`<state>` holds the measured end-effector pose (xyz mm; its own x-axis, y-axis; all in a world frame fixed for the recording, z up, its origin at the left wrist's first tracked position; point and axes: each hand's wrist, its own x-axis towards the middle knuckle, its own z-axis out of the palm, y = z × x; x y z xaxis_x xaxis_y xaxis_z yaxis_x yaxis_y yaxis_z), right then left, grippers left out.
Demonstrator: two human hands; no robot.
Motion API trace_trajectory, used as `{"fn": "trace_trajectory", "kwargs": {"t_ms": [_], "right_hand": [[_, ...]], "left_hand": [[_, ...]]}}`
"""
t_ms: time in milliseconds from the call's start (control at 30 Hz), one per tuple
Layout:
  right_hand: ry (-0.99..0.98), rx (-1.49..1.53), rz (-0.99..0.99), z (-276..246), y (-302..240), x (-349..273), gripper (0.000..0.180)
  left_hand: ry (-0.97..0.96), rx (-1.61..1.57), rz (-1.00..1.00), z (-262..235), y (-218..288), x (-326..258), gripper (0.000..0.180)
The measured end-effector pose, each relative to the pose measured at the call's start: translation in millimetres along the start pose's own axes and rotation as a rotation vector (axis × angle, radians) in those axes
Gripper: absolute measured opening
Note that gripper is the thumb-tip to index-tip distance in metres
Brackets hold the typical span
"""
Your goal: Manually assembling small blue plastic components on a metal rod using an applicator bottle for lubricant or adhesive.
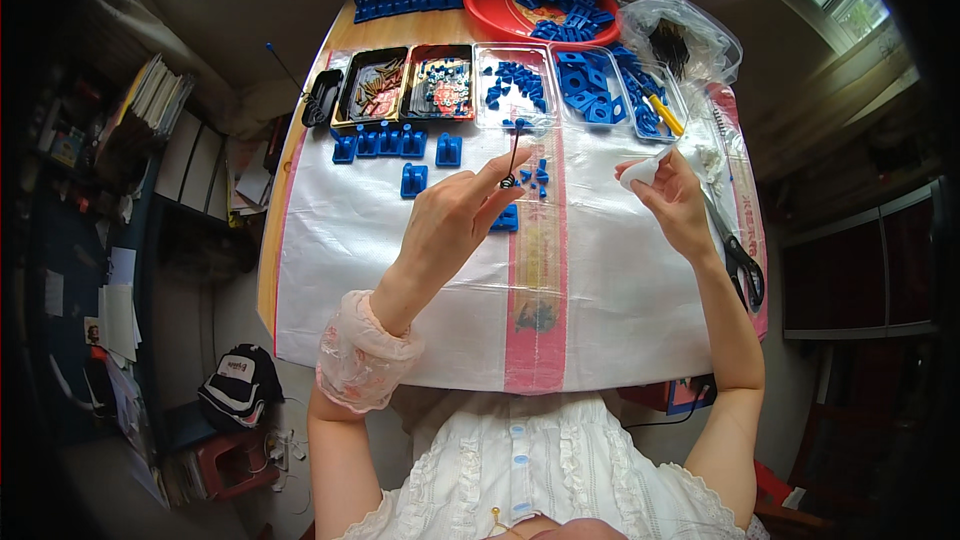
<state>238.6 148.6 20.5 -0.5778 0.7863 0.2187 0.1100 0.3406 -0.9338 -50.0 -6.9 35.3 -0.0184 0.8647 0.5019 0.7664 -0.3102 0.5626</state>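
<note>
My left hand (450, 210) pinches a thin dark rod with a black spring (508, 181) at its lower end and a small blue tip on top. Just below those fingertips lies a blue plastic block (506, 219), partly hidden by the hand. Loose small blue pieces (541, 178) are scattered to the right of the spring. Further right, my right hand (676, 202) is closed round a small white bottle-like object (643, 172) with a pointed tip, held above the sheet. Several assembled blue brackets (392, 142) stand in a row beyond my left hand.
Clear and black trays (515, 80) of blue parts and small metal pieces line the far side. Behind them are a red basin (490, 10) and a blue rack of rods (410, 2). A yellow-handled screwdriver (664, 114) and black-handled scissors (742, 265) lie at the right.
</note>
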Motion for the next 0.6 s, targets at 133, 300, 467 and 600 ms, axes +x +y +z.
{"fn": "trace_trajectory", "kwargs": {"t_ms": [133,300,467,600], "right_hand": [[0.072,0.181,-0.034,5.4,-9.3,-9.7,0.021],[0.216,0.299,-0.035,2.2,-0.8,-16.5,0.026],[0.164,0.401,0.002,10.2,-6.4,-18.0,0.030],[0.139,0.416,-0.010,19.4,-9.8,-16.7,0.030]], "left_hand": [[0.017,0.025,0.010,1.2,0.4,-0.3,0.045],[0.007,0.015,0.001,0.8,0.9,0.5,0.042],[0.017,-0.014,0.002,1.5,-1.4,-1.1,0.043],[0.033,-0.027,0.006,2.8,-1.7,-0.6,0.044]]}}
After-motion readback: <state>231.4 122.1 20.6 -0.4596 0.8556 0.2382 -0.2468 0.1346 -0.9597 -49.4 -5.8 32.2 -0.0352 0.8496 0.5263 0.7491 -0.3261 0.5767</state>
